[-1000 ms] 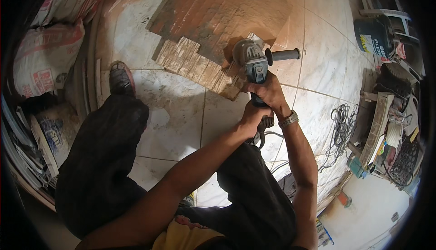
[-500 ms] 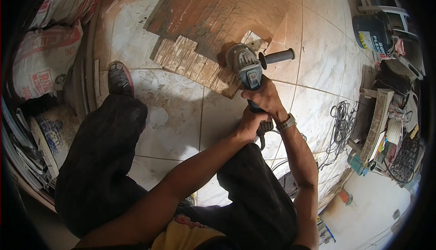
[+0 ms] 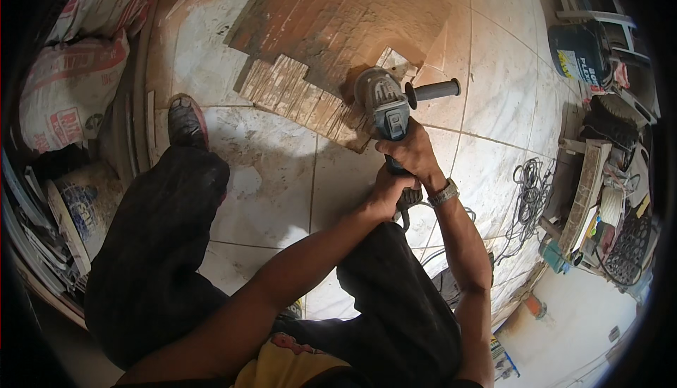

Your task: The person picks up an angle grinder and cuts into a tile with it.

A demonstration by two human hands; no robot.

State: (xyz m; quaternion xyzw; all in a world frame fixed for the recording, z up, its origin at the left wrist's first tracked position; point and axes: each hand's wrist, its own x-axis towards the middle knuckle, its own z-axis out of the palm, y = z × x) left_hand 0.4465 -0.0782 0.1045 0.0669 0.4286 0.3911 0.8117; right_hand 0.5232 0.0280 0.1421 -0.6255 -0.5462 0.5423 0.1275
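I hold a black-and-silver angle grinder (image 3: 388, 109) with both hands. My right hand (image 3: 415, 150) is closed round its body, and my left hand (image 3: 395, 192) grips the rear end just below, where the cord hangs down. The grinder's head is over the right part of a dusty reddish-brown slab (image 3: 331, 14) on the floor, with pale, streaked, stepped pieces (image 3: 296, 92) along its near edge. The side handle sticks out to the right, ungripped. The underside of the disc is hidden.
Red-and-white sacks (image 3: 74, 95) and stacked boards (image 3: 63, 226) line the left. On the right are a dark bucket (image 3: 575, 50), cluttered wooden items (image 3: 585, 198) and coiled cable (image 3: 529, 201). My legs (image 3: 141, 240) are bent over the white tiled floor (image 3: 261, 198).
Since one second ago the grinder and both hands have moved slightly left, with the side handle shifting left too. Both hands keep their grip, and little has changed in the last half second.
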